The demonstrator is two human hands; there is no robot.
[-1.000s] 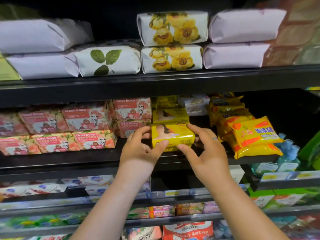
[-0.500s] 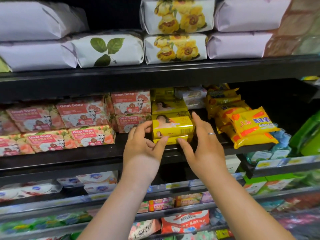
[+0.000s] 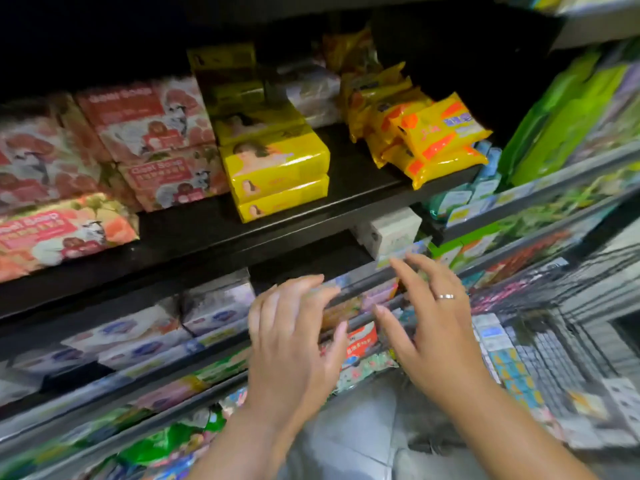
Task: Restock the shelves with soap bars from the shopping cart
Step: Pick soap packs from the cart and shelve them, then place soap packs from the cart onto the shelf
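Observation:
Two yellow soap bars (image 3: 277,171) lie stacked at the front of the black shelf (image 3: 207,237), with more of the same kind behind them. My left hand (image 3: 294,337) and my right hand (image 3: 429,327) hover below that shelf, apart from the stack, fingers spread and holding nothing. A ring sits on my right hand. The wire shopping cart (image 3: 561,341) stands at the right with several boxed bars inside.
Pink Goat Soap packs (image 3: 152,143) fill the shelf to the left, orange-yellow soap packets (image 3: 433,136) lie to the right. Lower shelves (image 3: 138,341) hold more packaged goods. Green bottles (image 3: 568,109) stand on the right. Grey floor tiles (image 3: 346,438) show below.
Both hands let go of the yellow soap stack and dropped away below the shelf. The view swung down and right, bringing the cart into sight.

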